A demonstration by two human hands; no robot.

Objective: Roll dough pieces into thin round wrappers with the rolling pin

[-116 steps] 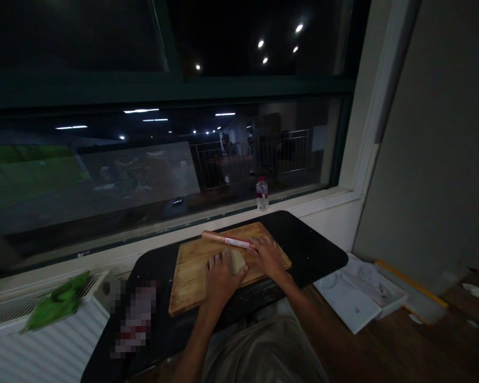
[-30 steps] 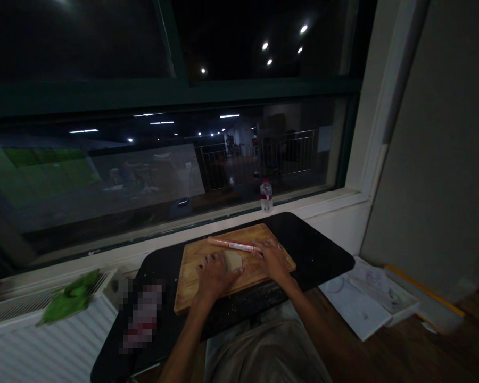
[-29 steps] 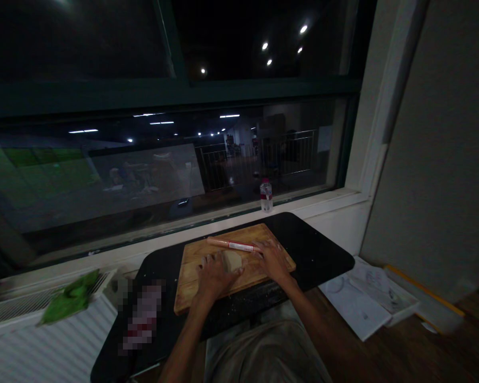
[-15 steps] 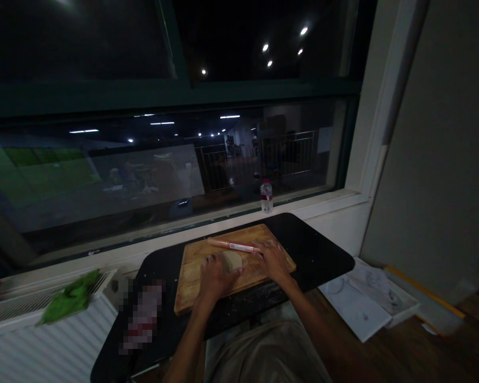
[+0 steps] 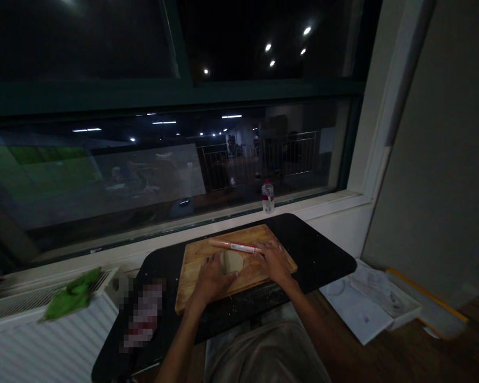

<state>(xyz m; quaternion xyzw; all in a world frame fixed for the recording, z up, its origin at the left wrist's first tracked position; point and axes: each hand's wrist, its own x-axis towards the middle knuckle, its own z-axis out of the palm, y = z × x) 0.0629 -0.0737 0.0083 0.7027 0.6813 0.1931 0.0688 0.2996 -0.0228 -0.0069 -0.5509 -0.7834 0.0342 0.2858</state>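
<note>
Dough (image 5: pixel 232 261) lies as a pale lump near the middle of the board (image 5: pixel 191 290), which sits on the black desk (image 5: pixel 319 255). Your left hand (image 5: pixel 211 276) lies on the board with its grip loosely curled against the dough's left side. Your right hand (image 5: pixel 274 261) rests flat, grip released, just right of the dough, fingertips touching the rolling pin (image 5: pixel 233 245) along the board's far edge. A bottle (image 5: pixel 267 197) stands on the sill beyond, and a green cloth (image 5: pixel 74 295) lies on the radiator at left.
</note>
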